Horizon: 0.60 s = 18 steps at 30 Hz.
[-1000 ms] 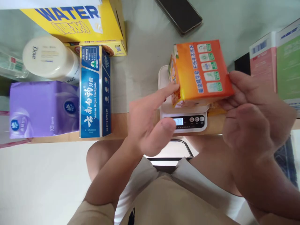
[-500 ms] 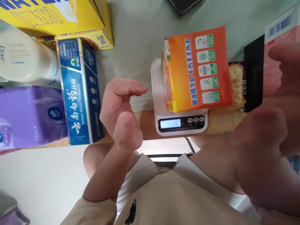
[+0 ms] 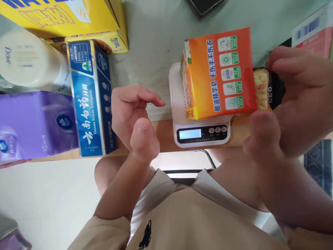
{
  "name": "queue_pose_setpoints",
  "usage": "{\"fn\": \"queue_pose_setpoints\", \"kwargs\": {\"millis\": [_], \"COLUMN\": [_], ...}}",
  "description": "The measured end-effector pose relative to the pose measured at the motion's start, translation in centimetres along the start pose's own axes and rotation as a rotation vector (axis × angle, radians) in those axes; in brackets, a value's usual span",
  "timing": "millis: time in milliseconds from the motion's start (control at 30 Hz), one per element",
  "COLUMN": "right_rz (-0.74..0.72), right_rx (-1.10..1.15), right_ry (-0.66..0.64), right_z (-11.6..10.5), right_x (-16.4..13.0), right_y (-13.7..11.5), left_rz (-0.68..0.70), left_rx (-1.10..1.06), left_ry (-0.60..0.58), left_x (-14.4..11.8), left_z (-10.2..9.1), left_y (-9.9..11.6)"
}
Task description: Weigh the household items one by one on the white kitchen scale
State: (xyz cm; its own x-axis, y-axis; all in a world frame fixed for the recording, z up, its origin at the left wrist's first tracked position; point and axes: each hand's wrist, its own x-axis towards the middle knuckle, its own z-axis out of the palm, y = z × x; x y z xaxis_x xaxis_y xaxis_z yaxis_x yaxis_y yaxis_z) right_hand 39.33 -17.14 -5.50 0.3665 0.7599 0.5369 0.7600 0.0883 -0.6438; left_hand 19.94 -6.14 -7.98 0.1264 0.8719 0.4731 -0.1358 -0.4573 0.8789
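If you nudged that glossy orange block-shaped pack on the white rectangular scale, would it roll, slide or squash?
The glossy orange block-shaped pack probably won't roll, given its flat sides. Its straight edges suggest it's fairly stiff. The shiny surface hints it might be a little slippery.

The orange pack [image 3: 218, 73] looks glossy, the scale [image 3: 203, 135] smooth.

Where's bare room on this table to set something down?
Green cloth lies bare between the yellow box, phone and orange pack. It's crowded left, around the toothpaste box, and right, by the snack packet and right hand.
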Motion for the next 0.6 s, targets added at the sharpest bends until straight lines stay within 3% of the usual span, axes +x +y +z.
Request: {"fn": "queue_pose_setpoints", "kwargs": {"millis": [67,167,300,467,600], "right_rz": [-0.161,-0.208,-0.204,-0.175,-0.182], "right_rx": [-0.028,-0.051,-0.035,-0.054,-0.049], "right_ry": [0.017,0.027,0.042,-0.002,-0.010], "right_z": [0.41,0.87,1.11,0.99,0.79], "right_x": [0.26,0.58,0.66,0.62,0.55], "right_y": [0.17,0.39,0.48,0.27,0.38], "left_rz": [0.054,0.026,0.047,0.097,0.104], "left_rx": [-0.039,-0.008,-0.037,-0.113,-0.074], "left_ry": [0.028,-0.014,-0.051,0.011,-0.010], "left_x": [0.03,0.03,-0.05,0.08,0.13], "left_z": [-0.04,-0.19,-0.28,0.13,0.10], "left_y": [-0.24,-0.44,-0.60,-0.34,-0.62]}}
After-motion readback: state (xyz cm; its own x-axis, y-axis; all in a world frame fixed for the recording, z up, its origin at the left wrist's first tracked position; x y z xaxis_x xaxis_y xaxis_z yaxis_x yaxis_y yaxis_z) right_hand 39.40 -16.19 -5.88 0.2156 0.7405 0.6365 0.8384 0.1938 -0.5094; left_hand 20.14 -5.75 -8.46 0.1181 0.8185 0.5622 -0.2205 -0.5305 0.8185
